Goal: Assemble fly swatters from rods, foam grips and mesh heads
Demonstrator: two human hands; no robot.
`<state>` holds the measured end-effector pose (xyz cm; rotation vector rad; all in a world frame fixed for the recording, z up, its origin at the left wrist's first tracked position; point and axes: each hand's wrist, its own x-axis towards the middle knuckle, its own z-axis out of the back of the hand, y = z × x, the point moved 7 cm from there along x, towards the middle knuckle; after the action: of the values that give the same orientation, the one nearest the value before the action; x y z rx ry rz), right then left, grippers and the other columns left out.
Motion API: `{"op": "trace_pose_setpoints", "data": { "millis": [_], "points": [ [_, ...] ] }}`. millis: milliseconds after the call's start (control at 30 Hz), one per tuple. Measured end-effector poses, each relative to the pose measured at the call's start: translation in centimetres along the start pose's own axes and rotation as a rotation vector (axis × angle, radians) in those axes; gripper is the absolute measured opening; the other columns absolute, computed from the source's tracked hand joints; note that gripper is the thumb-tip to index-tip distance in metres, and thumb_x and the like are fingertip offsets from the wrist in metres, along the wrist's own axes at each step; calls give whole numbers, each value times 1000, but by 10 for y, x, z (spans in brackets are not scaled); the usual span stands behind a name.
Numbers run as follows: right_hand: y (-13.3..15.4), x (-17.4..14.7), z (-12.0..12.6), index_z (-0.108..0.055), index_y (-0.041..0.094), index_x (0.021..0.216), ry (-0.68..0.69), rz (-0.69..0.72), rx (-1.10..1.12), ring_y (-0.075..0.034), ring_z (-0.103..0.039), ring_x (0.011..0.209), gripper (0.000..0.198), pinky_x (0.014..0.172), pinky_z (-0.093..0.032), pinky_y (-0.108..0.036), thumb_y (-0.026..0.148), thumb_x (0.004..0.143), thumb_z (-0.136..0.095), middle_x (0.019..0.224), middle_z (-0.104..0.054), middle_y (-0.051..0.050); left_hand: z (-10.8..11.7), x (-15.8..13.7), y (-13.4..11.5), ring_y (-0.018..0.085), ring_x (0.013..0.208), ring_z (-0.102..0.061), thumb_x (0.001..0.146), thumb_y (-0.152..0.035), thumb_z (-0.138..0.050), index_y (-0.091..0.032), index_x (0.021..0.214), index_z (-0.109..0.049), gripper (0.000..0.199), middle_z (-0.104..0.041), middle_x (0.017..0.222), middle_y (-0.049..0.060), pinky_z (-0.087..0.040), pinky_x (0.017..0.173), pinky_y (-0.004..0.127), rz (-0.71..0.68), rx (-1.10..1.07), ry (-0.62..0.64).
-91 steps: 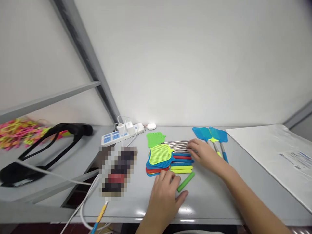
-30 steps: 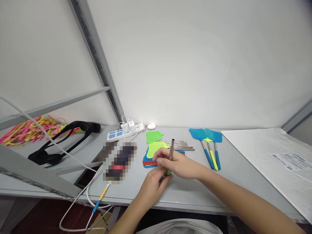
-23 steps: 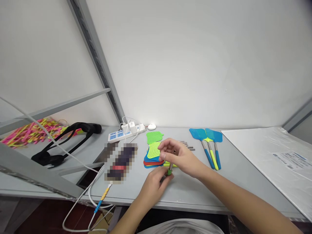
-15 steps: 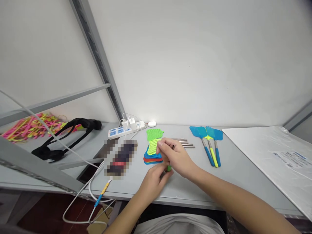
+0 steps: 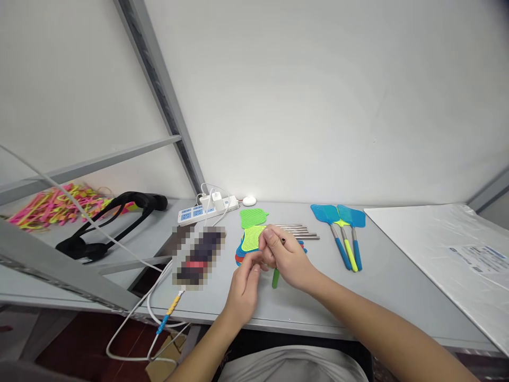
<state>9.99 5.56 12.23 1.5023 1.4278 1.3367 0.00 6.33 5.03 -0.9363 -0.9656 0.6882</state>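
My right hand is closed round a fly swatter handle; its green grip sticks out below the fist and a dark rod end shows at the top. My left hand is just left of it, fingers loosely bent, thumb apart, apparently holding nothing. Behind the hands lies a stack of perforated swatter heads with a yellow head on top and blue and red ones beneath. A green head lies farther back. Several metal rods lie behind my right hand, partly hidden by it.
Three blue-headed fly swatters lie to the right, near a white wrapped package. On the left are a phone with a cable, a power strip, a black headband-like device, colourful strips and a metal shelf post.
My left hand has let go of the green grip and moved slightly left. More of the grip now shows below my right hand, which has stayed nearly in place.
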Motion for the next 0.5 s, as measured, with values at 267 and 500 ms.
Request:
{"op": "trace_pose_setpoints", "data": {
  "millis": [267,500],
  "points": [
    [-5,2,-3,-49,22,78,54,-5,-95,-10,-31,47,37,50,-32,-25,53,96,-43,50,-37,9,2,-1,9,19,89,-59,93,-18,-37,-19,122,-53,33,-64,101,6,-47,80,32,15,-19,-43],
    [-7,-2,-8,-49,21,78,91,14,-165,-11,-30,52,37,52,-27,-26,52,97,-43,55,-37,8,5,-2,12,19,85,-60,90,-16,-38,-19,131,-49,43,-65,102,7,-49,77,32,14,-29,-87]
  ]
}}
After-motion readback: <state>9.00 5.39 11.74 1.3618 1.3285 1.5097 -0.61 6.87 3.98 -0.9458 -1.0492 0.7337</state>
